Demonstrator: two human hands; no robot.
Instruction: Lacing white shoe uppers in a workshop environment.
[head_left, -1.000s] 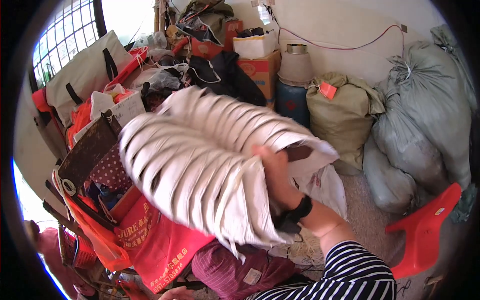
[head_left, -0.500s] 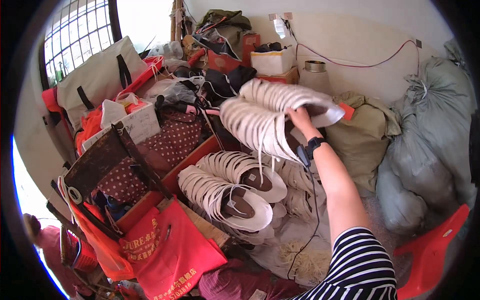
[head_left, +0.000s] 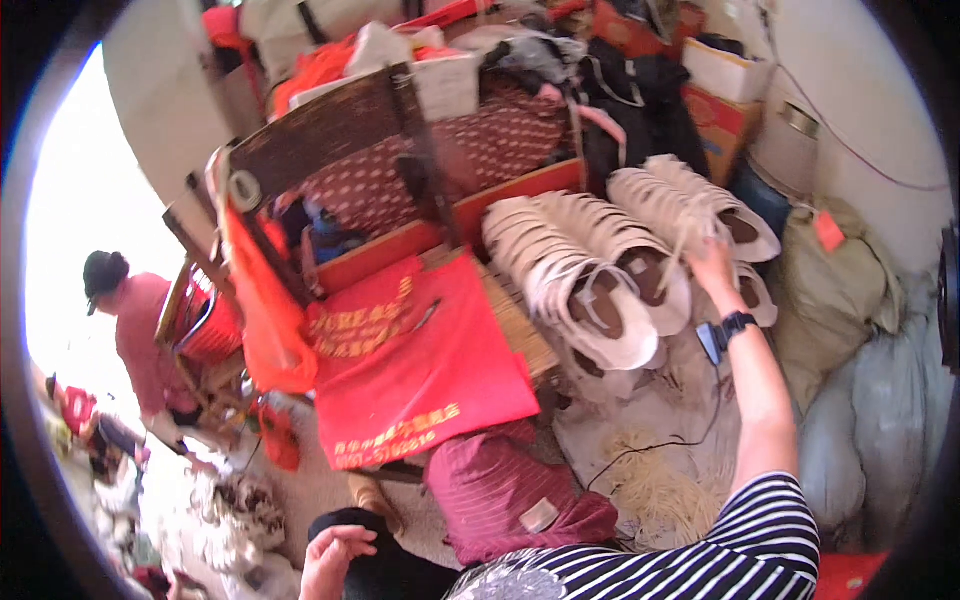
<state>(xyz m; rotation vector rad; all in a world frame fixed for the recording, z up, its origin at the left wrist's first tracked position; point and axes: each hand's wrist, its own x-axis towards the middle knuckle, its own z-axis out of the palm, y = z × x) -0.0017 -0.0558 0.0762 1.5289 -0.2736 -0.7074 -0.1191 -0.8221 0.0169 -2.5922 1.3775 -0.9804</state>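
Observation:
My right hand [head_left: 708,262], with a dark watch on its wrist, reaches to a stack of cream shoe uppers [head_left: 648,192] with slit strips and brown insides. Its fingers close at the opening of the nearer upper; motion blurs them. Loose pale strips hang beside the fingers. Just left of it sit more stacked shoe uppers [head_left: 545,262], toes pointing away, openings toward me. My left hand [head_left: 335,562] is low at the front, over my dark-clad leg, loosely bent with nothing visible in it.
A red printed cloth bag [head_left: 430,375] covers a wooden bench by a dark chair [head_left: 315,125]. Pale cords [head_left: 655,480] and a black cable lie on the floor. Full sacks [head_left: 835,300] stand at right. Another person [head_left: 150,335] bends at far left, near a red basket.
My right hand has lowered the lifted stack of uppers behind and right of the other stack. The view has swung left and down; my left hand and other people now show.

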